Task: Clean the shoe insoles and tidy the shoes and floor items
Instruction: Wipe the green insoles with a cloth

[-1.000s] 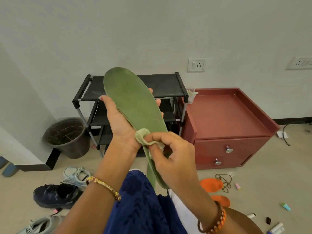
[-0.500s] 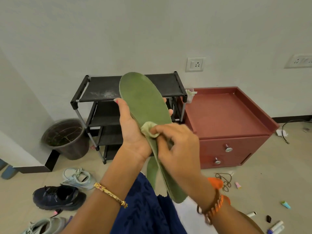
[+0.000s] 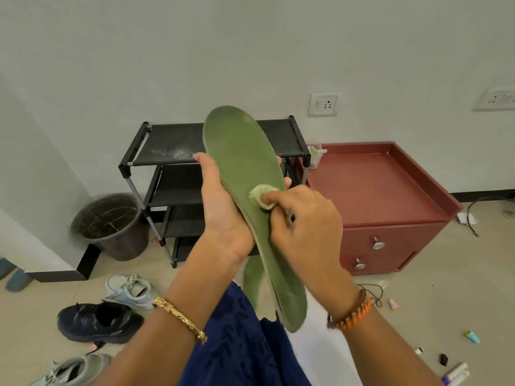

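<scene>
A long green insole [image 3: 245,168] is held up in front of me, toe end up, gripped from the left side by my left hand [image 3: 223,207]. My right hand [image 3: 303,218] pinches a small pale wipe [image 3: 260,194] and presses it against the middle of the insole. A second green insole [image 3: 252,280] shows below, partly hidden behind the first. On the floor at the lower left lie a dark blue shoe [image 3: 100,321], a pale mint sneaker [image 3: 129,291] and a grey sneaker [image 3: 72,370].
A black shoe rack [image 3: 172,151] stands against the wall, a dark bin [image 3: 111,224] to its left and a red drawer cabinet [image 3: 384,207] to its right. Small tubes, caps and a cord [image 3: 373,293] are scattered on the floor at the right.
My right hand slid the wipe up the insole from near the heel area towards the middle. The insole shifted right and upward in view.
</scene>
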